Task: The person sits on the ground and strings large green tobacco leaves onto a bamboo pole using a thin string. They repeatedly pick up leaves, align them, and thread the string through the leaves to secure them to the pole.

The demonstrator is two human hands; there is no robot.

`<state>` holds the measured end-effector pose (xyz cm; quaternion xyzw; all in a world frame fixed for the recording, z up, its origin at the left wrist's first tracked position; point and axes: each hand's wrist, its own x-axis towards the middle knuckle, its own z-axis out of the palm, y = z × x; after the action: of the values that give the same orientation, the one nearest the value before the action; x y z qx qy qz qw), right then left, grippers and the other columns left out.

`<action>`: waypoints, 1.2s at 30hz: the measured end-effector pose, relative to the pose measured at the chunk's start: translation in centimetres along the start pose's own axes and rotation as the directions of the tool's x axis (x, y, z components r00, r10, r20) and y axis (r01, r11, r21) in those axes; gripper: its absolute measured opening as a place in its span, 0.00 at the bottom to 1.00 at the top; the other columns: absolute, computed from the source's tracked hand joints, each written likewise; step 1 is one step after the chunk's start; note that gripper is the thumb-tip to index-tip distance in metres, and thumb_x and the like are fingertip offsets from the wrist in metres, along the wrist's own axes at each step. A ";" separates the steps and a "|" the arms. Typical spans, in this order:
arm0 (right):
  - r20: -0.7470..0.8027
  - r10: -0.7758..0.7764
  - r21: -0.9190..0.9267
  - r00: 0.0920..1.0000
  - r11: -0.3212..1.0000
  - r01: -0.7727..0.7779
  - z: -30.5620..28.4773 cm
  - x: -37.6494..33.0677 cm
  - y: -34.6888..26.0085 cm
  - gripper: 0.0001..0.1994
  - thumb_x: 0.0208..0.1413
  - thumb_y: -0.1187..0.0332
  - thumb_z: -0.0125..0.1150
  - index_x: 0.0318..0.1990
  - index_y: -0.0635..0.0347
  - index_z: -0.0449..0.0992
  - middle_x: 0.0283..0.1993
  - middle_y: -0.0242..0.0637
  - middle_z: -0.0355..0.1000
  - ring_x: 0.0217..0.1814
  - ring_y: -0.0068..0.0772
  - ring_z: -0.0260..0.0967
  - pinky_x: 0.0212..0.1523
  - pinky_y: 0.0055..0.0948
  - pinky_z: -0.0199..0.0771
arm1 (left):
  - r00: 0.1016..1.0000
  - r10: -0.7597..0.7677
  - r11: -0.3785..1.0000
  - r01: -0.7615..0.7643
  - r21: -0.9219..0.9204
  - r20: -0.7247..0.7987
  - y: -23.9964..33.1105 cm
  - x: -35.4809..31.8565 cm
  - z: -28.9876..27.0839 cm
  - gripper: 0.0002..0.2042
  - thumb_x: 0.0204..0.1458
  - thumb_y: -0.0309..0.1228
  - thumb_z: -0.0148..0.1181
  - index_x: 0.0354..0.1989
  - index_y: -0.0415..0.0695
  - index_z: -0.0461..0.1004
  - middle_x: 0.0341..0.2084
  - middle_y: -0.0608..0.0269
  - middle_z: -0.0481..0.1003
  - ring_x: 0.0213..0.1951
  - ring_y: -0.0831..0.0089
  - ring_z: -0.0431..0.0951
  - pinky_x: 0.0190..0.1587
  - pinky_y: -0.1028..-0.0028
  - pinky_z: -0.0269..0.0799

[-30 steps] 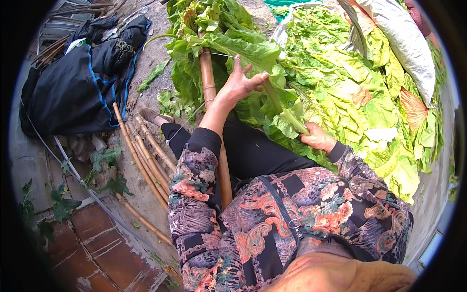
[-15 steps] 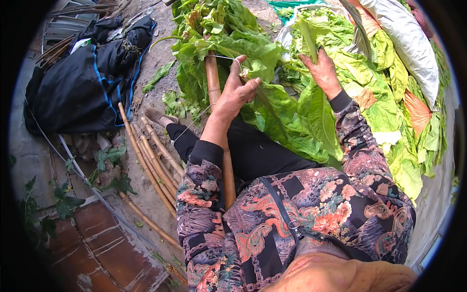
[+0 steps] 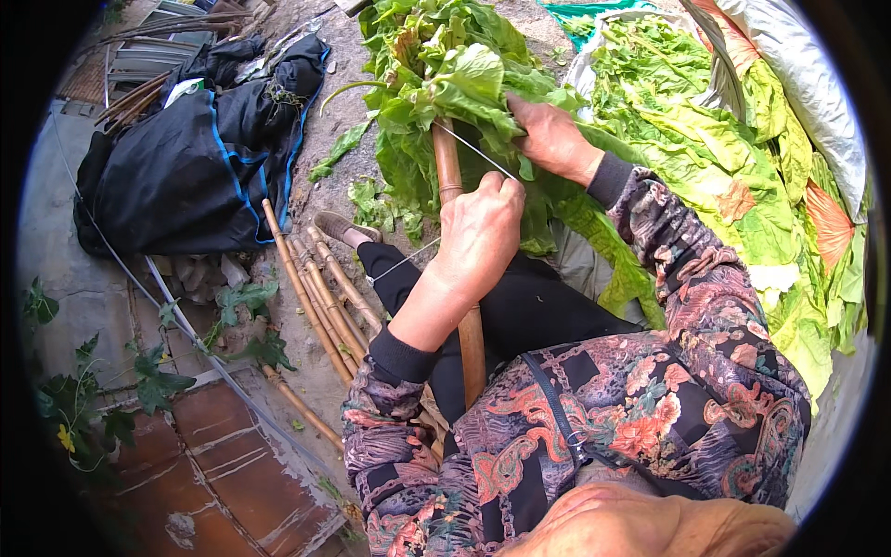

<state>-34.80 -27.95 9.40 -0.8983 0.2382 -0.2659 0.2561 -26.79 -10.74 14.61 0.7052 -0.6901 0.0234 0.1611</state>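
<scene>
A bamboo pole (image 3: 447,163) slants up from my lap into a thick bunch of large green leaves (image 3: 408,56), which covers its far end. White string (image 3: 471,147) runs taut from the pole beside the bunch to my left hand (image 3: 483,223), a fist closed round it above the pole. More string (image 3: 408,257) trails from below that wrist toward my leg. On the bunch's right side, my right hand (image 3: 557,139) grips leaves; its fingertips are partly hidden among them. A long leaf (image 3: 603,251) hangs below that hand.
A big heap of yellow-green leaves (image 3: 668,139) lies at the right, beside a white sack (image 3: 789,74). Several loose bamboo poles (image 3: 320,297) lie on the ground at the left. Beyond them is a black cloth bundle (image 3: 167,176) with blue edging. Vines (image 3: 153,381) grow near a reddish tiled surface (image 3: 213,446).
My right hand has moved left from the leaf heap to the bunch, bringing a leaf. My left hand has turned and closed into a fist on the string. The view has shifted slightly.
</scene>
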 end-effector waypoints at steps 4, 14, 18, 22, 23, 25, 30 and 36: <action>0.167 -0.345 -0.383 0.924 0.840 0.383 2.8 2.7 0.2 0.15 0.46 0.74 0.53 0.43 0.50 0.72 0.30 0.36 0.72 0.38 0.37 0.69 0.43 0.32 0.61 | 0.929 -0.065 0.994 0.029 -0.102 -0.364 -6.8 6.5 -2.3 0.07 0.50 0.32 0.57 0.29 0.42 0.77 0.24 0.52 0.74 0.28 0.52 0.75 0.33 0.59 0.71; -0.015 0.347 0.919 0.938 0.374 -0.124 8.5 1.1 1.3 0.18 0.52 0.74 0.57 0.51 0.67 0.69 0.47 0.37 0.71 0.49 0.24 0.64 0.53 0.25 0.63 | 0.762 -0.579 0.185 0.469 -0.864 0.289 -15.8 4.0 7.9 0.09 0.58 0.28 0.52 0.33 0.35 0.76 0.18 0.67 0.72 0.14 0.85 0.60 0.17 0.82 0.51; -0.310 0.465 0.786 0.829 0.617 -0.051 10.6 4.9 2.8 0.15 0.49 0.71 0.57 0.44 0.67 0.71 0.38 0.52 0.74 0.41 0.44 0.73 0.44 0.33 0.70 | 0.749 -0.607 0.153 0.437 -0.886 0.265 -17.3 8.2 7.5 0.08 0.59 0.28 0.49 0.33 0.37 0.73 0.22 0.57 0.77 0.14 0.75 0.72 0.13 0.81 0.57; -0.431 0.477 0.560 0.766 0.807 -0.188 12.1 9.2 4.5 0.19 0.47 0.65 0.60 0.46 0.65 0.67 0.39 0.54 0.73 0.44 0.58 0.69 0.45 0.46 0.68 | 0.750 -0.609 -0.067 0.275 -0.959 0.258 -21.8 12.3 10.1 0.07 0.60 0.26 0.48 0.39 0.35 0.70 0.32 0.55 0.76 0.28 0.69 0.78 0.30 0.76 0.77; -0.478 0.329 0.435 0.814 0.894 -0.105 12.7 8.1 5.2 0.21 0.48 0.65 0.60 0.49 0.63 0.65 0.41 0.53 0.71 0.45 0.57 0.68 0.46 0.45 0.68 | 0.733 -0.621 -0.114 0.266 -0.957 0.278 -22.3 11.4 11.3 0.08 0.60 0.26 0.47 0.41 0.35 0.70 0.33 0.56 0.75 0.30 0.70 0.78 0.33 0.75 0.78; -0.487 0.112 0.293 0.866 0.955 0.042 12.2 4.1 6.4 0.27 0.49 0.64 0.61 0.55 0.61 0.62 0.49 0.52 0.67 0.51 0.55 0.65 0.52 0.44 0.65 | 0.744 -0.589 -0.174 0.264 -0.949 0.315 -20.5 9.5 12.9 0.08 0.60 0.27 0.48 0.43 0.35 0.70 0.34 0.57 0.75 0.33 0.71 0.77 0.35 0.75 0.78; -0.363 -0.018 0.015 0.932 1.000 0.025 7.2 -8.7 11.2 0.27 0.56 0.49 0.55 0.58 0.55 0.66 0.62 0.40 0.61 0.64 0.45 0.56 0.62 0.40 0.57 | 0.725 -0.652 -0.212 0.109 -0.971 0.224 -18.0 4.0 10.9 0.08 0.60 0.28 0.50 0.41 0.37 0.72 0.29 0.59 0.76 0.25 0.80 0.74 0.26 0.82 0.71; -0.090 0.443 -0.549 0.892 0.725 -0.415 5.5 -21.3 27.6 0.10 0.46 0.66 0.58 0.37 0.57 0.73 0.37 0.40 0.70 0.45 0.40 0.67 0.43 0.39 0.64 | 0.817 -0.577 0.353 0.224 -0.908 -0.023 -3.3 5.8 3.5 0.10 0.61 0.29 0.49 0.38 0.36 0.74 0.19 0.64 0.72 0.13 0.88 0.60 0.15 0.87 0.49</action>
<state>-55.36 -34.93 -18.35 -0.8595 0.4998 -0.0972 0.0444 -23.91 -17.28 12.14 0.6526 -0.3637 -0.2525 0.6149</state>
